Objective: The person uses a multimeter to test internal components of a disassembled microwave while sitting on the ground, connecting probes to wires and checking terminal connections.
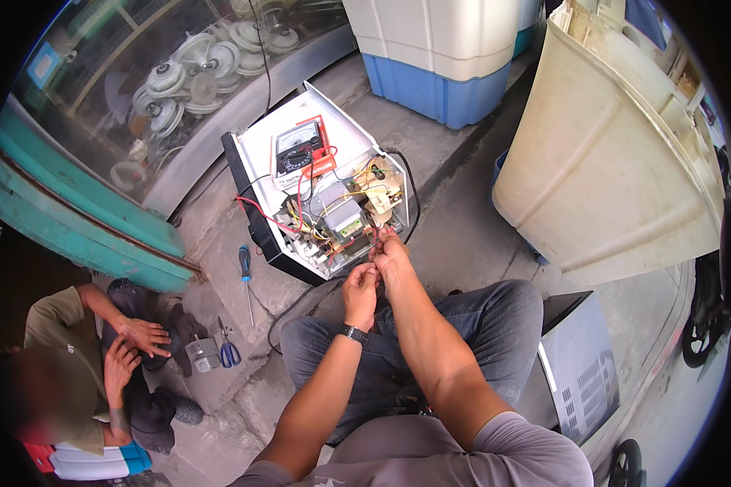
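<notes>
An opened microwave oven (256, 223) lies in front of me with its inner parts bare. Its boxy grey transformer (341, 213) sits among several coloured wires and a cream plastic housing (382, 191). On the white casing rests an analog multimeter (300, 148) in a red case, with a red and a black lead running from it. My left hand (360, 290) and my right hand (391, 253) meet at the oven's near edge, fingers pinched closed. Whatever is between the fingertips is too small to make out. Reddish-brown wires show just beyond my right fingers.
A blue-handled screwdriver (246, 272), blue-handled scissors (229, 351) and a small grey metal part (203, 355) lie on the concrete left. Another person (65, 349) sits there. Large plastic tubs (609, 154) stand right, near a grey vented cover (581, 365). A glass display case (179, 89) is far left.
</notes>
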Demonstrator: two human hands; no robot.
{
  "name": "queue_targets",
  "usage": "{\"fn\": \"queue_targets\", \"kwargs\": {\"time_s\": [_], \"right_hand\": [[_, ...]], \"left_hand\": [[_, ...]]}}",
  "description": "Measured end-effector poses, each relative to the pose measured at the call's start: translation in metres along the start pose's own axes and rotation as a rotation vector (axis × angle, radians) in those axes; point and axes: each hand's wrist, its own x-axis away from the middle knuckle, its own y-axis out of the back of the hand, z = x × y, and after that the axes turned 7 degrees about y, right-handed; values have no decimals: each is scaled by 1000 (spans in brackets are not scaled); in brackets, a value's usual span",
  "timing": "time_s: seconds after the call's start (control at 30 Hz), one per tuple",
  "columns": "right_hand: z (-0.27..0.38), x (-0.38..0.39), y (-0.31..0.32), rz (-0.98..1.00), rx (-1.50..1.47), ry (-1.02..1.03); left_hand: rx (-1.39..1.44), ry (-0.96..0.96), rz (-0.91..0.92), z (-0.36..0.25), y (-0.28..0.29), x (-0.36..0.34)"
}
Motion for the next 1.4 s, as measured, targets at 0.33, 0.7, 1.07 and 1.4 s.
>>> {"fn": "queue_targets", "kwargs": {"time_s": [0.33,0.7,1.07,1.4], "right_hand": [[14,15,17,53,285,211],[20,43,18,-38,1431,1255],[12,34,15,-66,1321,1323],[1,41,32,55,1241,1074]], "left_hand": [[-148,-164,-64,15,-14,-18],[-122,-25,-75,37,2,9],[-121,-106,-84,12,-1,12],[-99,-23,-72,40,9,14]]}}
